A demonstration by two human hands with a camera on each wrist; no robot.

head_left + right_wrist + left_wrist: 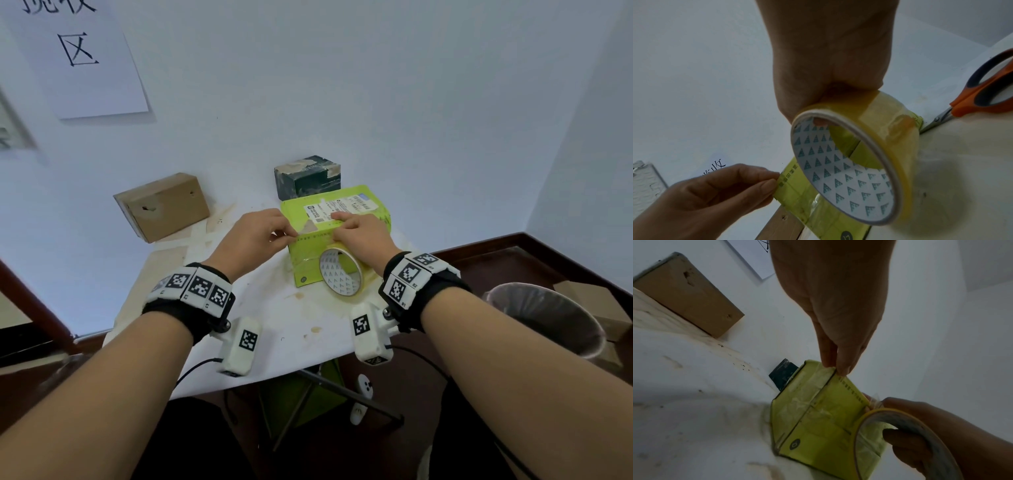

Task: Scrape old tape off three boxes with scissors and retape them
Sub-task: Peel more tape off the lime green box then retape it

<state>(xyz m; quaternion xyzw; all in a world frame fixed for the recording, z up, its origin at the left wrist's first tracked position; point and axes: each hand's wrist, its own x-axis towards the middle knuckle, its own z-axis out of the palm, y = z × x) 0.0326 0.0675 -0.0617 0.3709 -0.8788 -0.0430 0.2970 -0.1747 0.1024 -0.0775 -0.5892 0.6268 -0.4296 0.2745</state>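
A lime-green box (352, 202) with a white shipping label stands in the middle of the white table (274, 318). My left hand (286, 234) pinches the free end of clear tape at the box's top left edge; the left wrist view shows the same left hand (837, 368) on that corner. My right hand (346, 233) grips the yellowish tape roll (340, 272) with a finger through its core, against the box's front, while a finger lies on the box top. Orange-handled scissors (982, 92) lie on the table right of the box.
A brown cardboard box (162, 205) leans at the back left by the wall. A dark box (306, 176) stands behind the green one. A lined waste bin (544, 318) is on the floor to the right. The table is stained.
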